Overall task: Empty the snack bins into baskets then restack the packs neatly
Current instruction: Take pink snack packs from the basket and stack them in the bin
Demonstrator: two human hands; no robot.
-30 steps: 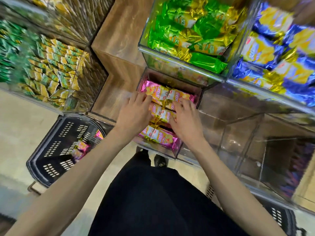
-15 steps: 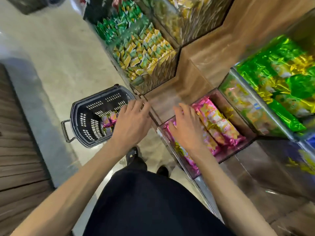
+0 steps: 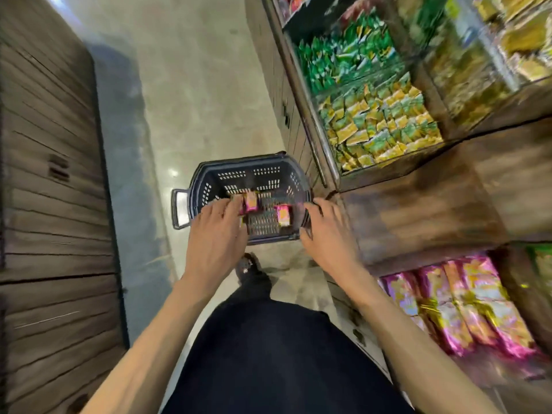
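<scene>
A dark plastic basket point(image 3: 206, 186) stands on the floor beside the shelf unit, with pink snack packs point(image 3: 283, 215) lying on its bottom. My left hand point(image 3: 216, 237) reaches over the basket's near rim, its fingers stretched out and touching one pink pack point(image 3: 251, 201). At the basket's right rim my right hand point(image 3: 327, 234) hovers with loosely bent fingers and holds nothing. The clear bin of pink packs point(image 3: 466, 306) sits at the lower right, blurred, with several packs lying in rows.
Clear bins of green and yellow packs point(image 3: 379, 127) fill the shelf at the upper right. A wooden shelf block point(image 3: 433, 204) lies between them and the pink bin. Dark wooden panels point(image 3: 50, 204) line the left side. My shoe point(image 3: 248, 265) is just below the basket.
The view has swung from the pink bin to the basket on the floor. Both hands left the pink packs in the bin and now sit over the basket.
</scene>
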